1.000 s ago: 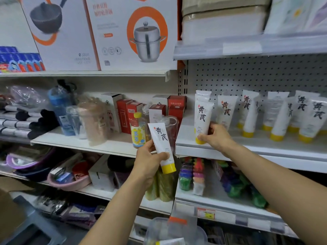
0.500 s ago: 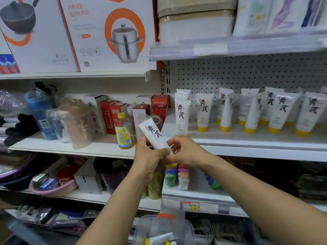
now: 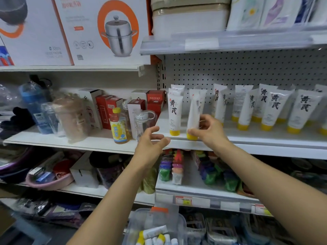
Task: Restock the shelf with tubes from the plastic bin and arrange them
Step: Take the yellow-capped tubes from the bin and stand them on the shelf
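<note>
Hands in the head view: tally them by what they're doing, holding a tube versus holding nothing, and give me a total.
Holding a tube: 1, the right hand, gripping a white tube with a yellow cap at the front of the shelf.
Holding nothing: 1, the left hand, fingers loosely spread.
Total: 2

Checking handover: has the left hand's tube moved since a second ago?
Yes. The tube crossed rightward, from left of the leftmost standing tube to its right, in the right hand.
</note>
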Demonstrator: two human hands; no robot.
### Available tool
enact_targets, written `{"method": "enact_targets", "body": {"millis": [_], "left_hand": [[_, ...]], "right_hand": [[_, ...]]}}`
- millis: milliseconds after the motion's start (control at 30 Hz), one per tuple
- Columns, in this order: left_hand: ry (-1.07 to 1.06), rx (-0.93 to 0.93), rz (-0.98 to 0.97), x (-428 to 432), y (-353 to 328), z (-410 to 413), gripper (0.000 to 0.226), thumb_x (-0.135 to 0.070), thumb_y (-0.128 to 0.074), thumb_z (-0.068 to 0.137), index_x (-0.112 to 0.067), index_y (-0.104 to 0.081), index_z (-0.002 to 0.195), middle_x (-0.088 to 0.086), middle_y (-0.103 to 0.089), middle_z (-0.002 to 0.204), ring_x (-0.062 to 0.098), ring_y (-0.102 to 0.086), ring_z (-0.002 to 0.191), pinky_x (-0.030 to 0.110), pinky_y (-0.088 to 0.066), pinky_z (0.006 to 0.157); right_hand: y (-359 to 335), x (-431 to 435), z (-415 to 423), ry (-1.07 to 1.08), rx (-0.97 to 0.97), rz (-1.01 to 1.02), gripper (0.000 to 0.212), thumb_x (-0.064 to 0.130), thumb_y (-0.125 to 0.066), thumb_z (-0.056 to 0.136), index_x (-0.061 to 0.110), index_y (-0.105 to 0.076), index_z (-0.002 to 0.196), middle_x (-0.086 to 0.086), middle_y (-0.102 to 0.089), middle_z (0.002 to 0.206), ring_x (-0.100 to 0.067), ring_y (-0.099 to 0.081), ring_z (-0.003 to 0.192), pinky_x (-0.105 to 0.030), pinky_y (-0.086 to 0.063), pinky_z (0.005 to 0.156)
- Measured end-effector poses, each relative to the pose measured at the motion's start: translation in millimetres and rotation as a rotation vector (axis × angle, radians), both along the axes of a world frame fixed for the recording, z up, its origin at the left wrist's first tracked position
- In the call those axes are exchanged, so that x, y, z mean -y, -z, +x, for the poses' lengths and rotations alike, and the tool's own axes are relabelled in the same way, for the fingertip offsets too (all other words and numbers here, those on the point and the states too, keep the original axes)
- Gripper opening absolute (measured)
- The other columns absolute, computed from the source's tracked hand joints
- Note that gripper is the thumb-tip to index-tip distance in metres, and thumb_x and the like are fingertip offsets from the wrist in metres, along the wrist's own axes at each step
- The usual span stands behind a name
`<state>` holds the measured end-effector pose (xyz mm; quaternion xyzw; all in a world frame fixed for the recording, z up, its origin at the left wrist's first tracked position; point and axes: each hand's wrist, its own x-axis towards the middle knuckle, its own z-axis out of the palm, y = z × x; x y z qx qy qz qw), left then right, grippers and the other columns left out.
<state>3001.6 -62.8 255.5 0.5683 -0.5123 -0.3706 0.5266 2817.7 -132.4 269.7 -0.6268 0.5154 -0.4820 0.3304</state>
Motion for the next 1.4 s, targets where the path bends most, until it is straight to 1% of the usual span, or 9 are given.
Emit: {"method": "enact_targets", "body": {"millis": [167,367,633,767,933,1033,1133,1267,1400], "left_hand": [[0.009,0.093,0.065,-1,7,5,0.045,-0.025,-0.065,0.089,-0.023,-0.05,0.131,-0.002,-0.062,0.106,0.016,-0.062,0.1,0.043,-0.053,0.093],[-0.001,0.115,0.11,-1,17,11,0.04,-0.024,-0.064,0.09,-0.023,-0.052,0.128,0.001,-0.064,0.104,0.019,-0.064,0.097,0.039,-0.056,0.087],[0.028,0.181,0.122,1,23,14,0.04,-0.025,-0.063,0.091,-0.022,-0.052,0.129,-0.003,-0.064,0.101,0.017,-0.064,0.097,0.043,-0.054,0.092],[0.044,0.306,0.082,-1,25,22,0.039,-0.025,-0.063,0.091,-0.023,-0.052,0.128,-0.006,-0.063,0.1,0.014,-0.064,0.092,0.029,-0.054,0.082],[0.048,0.45,0.038,-10,44,41,0.039,-0.026,-0.067,0.087,-0.023,-0.055,0.124,-0.003,-0.061,0.104,0.014,-0.063,0.087,0.032,-0.054,0.082],[0.079,0.555,0.053,-18,66,50,0.039,-0.027,-0.068,0.086,-0.02,-0.056,0.123,-0.003,-0.061,0.103,0.012,-0.06,0.083,0.03,-0.052,0.083],[0.132,0.621,0.106,-28,96,58,0.042,-0.027,-0.068,0.087,-0.016,-0.056,0.126,0.002,-0.06,0.109,0.013,-0.06,0.086,0.033,-0.052,0.085],[0.174,0.61,0.225,-40,140,71,0.039,-0.025,-0.068,0.087,-0.016,-0.057,0.123,0.003,-0.059,0.112,0.018,-0.063,0.087,0.037,-0.054,0.081],[0.205,0.573,0.387,-57,199,79,0.04,-0.021,-0.067,0.087,-0.012,-0.057,0.125,0.003,-0.056,0.107,0.016,-0.057,0.081,0.03,-0.049,0.08]], "right_hand": [[1,28,-10,0.059,-0.016,0.046,0.048,0.006,-0.078,0.075,0.009,-0.057,0.118,-0.007,-0.067,0.106,-0.022,-0.063,0.093,-0.034,-0.053,0.085],[6,37,-11,0.064,-0.049,0.087,0.046,0.006,-0.074,0.08,0.006,-0.055,0.122,-0.007,-0.064,0.105,-0.021,-0.06,0.091,-0.029,-0.048,0.08],[10,38,-11,0.087,-0.104,0.096,0.048,0.01,-0.074,0.08,0.007,-0.051,0.122,-0.008,-0.063,0.111,-0.023,-0.062,0.098,-0.032,-0.049,0.084],[13,26,-13,0.137,-0.149,0.117,0.051,0.018,-0.069,0.085,0.01,-0.046,0.129,-0.007,-0.061,0.115,-0.022,-0.059,0.101,-0.034,-0.048,0.088],[30,-18,-7,0.233,-0.142,-0.042,0.042,0.017,-0.061,0.089,0.015,-0.048,0.129,0.001,-0.055,0.11,-0.017,-0.056,0.098,-0.032,-0.047,0.088],[59,-46,10,0.119,-0.269,-0.088,0.03,0.016,-0.061,0.087,0.019,-0.056,0.116,0.003,-0.06,0.1,-0.017,-0.058,0.086,-0.038,-0.051,0.083],[97,-64,33,-0.025,-0.465,-0.036,0.027,0.023,-0.062,0.084,0.023,-0.058,0.111,0.004,-0.062,0.103,-0.017,-0.059,0.089,-0.042,-0.052,0.081],[149,-80,56,-0.166,-0.591,0.107,0.028,0.024,-0.062,0.085,0.02,-0.059,0.113,0.005,-0.057,0.108,-0.015,-0.056,0.098,-0.037,-0.049,0.087],[211,-96,62,-0.334,-0.718,0.291,0.023,0.024,-0.062,0.085,0.018,-0.061,0.107,0.0,-0.058,0.104,-0.022,-0.058,0.102,-0.03,-0.046,0.082]]}}
